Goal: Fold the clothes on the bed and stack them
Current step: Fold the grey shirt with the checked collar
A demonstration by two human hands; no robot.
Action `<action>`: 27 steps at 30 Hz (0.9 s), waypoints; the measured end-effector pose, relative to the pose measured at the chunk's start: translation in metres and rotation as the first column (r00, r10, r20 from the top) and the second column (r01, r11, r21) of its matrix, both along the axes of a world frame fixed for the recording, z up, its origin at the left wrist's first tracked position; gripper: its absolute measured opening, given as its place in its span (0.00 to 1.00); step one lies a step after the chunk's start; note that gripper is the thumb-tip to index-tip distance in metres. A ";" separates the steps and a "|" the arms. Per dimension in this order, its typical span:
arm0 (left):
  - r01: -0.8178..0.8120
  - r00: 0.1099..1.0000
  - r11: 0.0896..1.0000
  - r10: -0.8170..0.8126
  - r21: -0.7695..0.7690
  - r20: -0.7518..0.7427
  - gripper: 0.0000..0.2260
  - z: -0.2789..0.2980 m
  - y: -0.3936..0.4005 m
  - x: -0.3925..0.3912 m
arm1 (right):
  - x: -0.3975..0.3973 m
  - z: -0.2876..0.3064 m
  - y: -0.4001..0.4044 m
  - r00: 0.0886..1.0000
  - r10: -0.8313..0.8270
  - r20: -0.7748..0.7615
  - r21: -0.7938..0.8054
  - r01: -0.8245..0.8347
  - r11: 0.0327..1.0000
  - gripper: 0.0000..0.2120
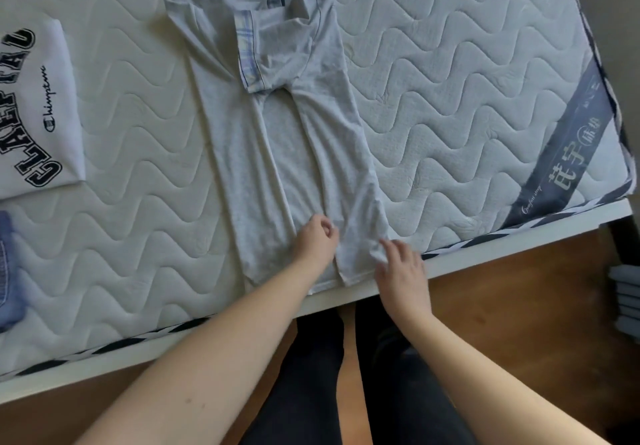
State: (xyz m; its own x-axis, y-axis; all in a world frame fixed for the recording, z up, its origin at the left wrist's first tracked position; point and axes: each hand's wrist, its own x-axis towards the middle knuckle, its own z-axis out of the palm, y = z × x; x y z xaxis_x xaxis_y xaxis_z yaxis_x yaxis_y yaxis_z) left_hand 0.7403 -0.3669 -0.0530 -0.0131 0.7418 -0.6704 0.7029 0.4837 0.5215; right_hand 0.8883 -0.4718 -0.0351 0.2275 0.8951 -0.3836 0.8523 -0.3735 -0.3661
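- Head view: a light grey polo shirt with a checked placket and collar lining (287, 139) lies lengthwise on the white quilted mattress (450, 98), both long sides folded inward, collar toward the far edge and hem at the near edge of the bed.
- The left hand (317, 240) rests on the shirt near the hem, fingers curled and pinching a fold of the grey cloth.
- The right hand (401, 271) is at the shirt's right hem corner, just over the near edge; its fingers are loosely spread and their tips touch the cloth. Whether they pinch it cannot be told.
- A folded white T-shirt with dark block letters (34, 108) lies near the left side of the bed; the letters read partly as "CLAEF FAC", with script below that looks like "Champion".
- A grey band (561, 153) crosses the mattress's near right corner, with Chinese characters and small script too blurred to read.
- A blue denim garment (8, 268) shows at the left margin.
- Bare mattress lies on either side of the polo shirt; wooden floor (519, 288) runs along the bed's near edge.
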 end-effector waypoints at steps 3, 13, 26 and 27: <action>-0.137 0.990 0.973 0.140 -0.185 0.002 0.11 -0.008 -0.025 0.013 | 0.030 -0.003 0.011 0.901 -0.402 -0.166 -0.279 0.348 0.895 0.26; -0.218 0.966 0.929 0.248 -0.299 0.068 0.08 -0.020 -0.068 0.016 | 0.046 -0.016 0.047 0.901 -0.321 -0.293 -0.470 0.156 0.869 0.13; -0.188 0.975 0.981 0.179 -0.054 -0.134 0.07 -0.002 -0.089 0.033 | 0.062 -0.016 0.009 0.881 -0.279 -0.381 -0.238 0.198 0.951 0.15; -0.188 0.976 0.980 0.179 -0.065 -0.128 0.07 -0.003 -0.088 0.032 | 0.058 -0.017 0.015 0.865 -0.305 -0.399 -0.283 0.200 0.938 0.18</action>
State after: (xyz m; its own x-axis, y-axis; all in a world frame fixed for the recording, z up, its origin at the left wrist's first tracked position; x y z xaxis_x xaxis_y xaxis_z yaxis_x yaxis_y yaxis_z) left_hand 0.7727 -0.4552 -0.0556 -0.2285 0.6662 -0.7099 0.6541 0.6452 0.3949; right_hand 0.9463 -0.4573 -0.0516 0.1994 0.7071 -0.6784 0.4938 -0.6705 -0.5537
